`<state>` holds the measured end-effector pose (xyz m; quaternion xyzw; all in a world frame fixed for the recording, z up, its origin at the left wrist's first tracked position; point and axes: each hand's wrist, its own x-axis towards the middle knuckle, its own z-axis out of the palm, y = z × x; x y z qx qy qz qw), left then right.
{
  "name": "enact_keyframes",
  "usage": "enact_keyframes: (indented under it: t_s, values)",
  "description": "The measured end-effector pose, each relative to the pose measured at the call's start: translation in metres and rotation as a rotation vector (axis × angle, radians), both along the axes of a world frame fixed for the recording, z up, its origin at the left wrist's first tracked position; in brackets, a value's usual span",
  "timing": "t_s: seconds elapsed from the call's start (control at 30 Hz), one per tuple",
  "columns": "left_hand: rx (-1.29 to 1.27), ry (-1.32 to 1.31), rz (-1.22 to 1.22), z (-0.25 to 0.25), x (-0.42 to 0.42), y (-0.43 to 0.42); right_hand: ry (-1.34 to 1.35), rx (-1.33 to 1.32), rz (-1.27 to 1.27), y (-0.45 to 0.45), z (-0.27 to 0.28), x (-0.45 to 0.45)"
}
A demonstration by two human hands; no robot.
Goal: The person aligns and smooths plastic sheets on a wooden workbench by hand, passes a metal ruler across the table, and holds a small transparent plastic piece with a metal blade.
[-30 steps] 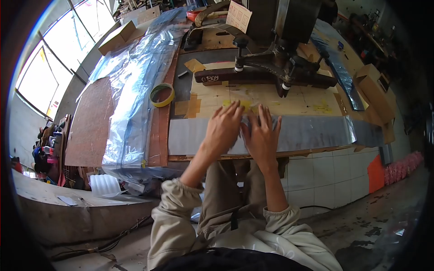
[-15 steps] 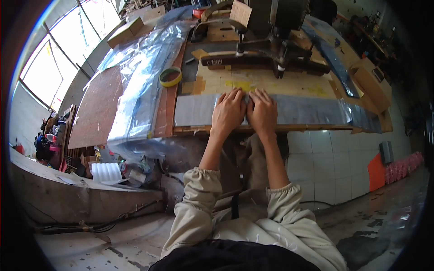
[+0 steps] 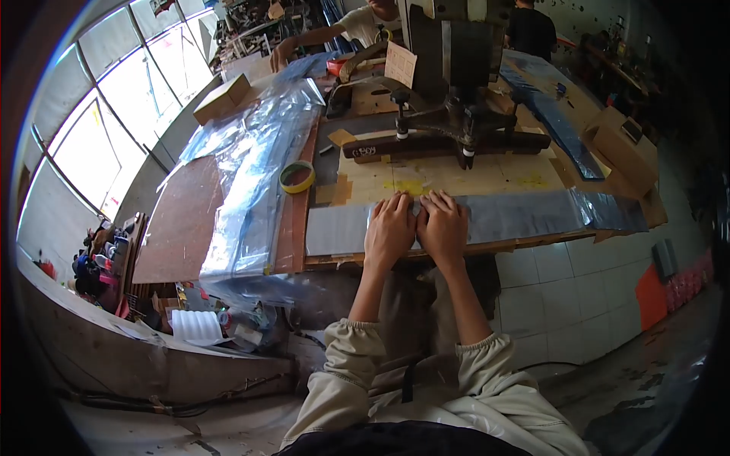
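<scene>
My left hand (image 3: pixel 391 232) and my right hand (image 3: pixel 443 229) rest side by side, palms down, on a grey sheet strip (image 3: pixel 513 214) along the table's front edge. Their thumbs come close together between them, and the fingertips lie near the strip's back edge. Nothing shows in either hand; the undersides of the palms are hidden. Just behind the fingers is a pale wooden panel (image 3: pixel 471 171) with yellow marks. Above that panel stands a dark machine with a long dark bar (image 3: pixel 494 144).
A yellow tape roll (image 3: pixel 297 177) lies left of the panel, beside clear plastic sheeting (image 3: pixel 247 205). Cardboard boxes (image 3: pixel 222 99) (image 3: pixel 620 152) stand at both sides. Two other people are beyond the table, one with an arm (image 3: pixel 315 36) stretched over its far left.
Since a second ago my hands have drawn together and their spread fingers have closed up on the strip. The view has tilted up, bringing the two people into sight.
</scene>
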<state>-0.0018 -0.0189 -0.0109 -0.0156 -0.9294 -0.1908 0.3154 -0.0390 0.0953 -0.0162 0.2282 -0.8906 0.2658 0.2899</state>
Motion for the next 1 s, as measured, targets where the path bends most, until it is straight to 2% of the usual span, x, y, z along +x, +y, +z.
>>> enact_keyframes:
  t_s: [1.0]
  values:
    - [0.104, -0.003, -0.007, 0.0055, 0.0063, 0.0030, -0.001, -0.008, 0.007, -0.0007, -0.0005, -0.0008]
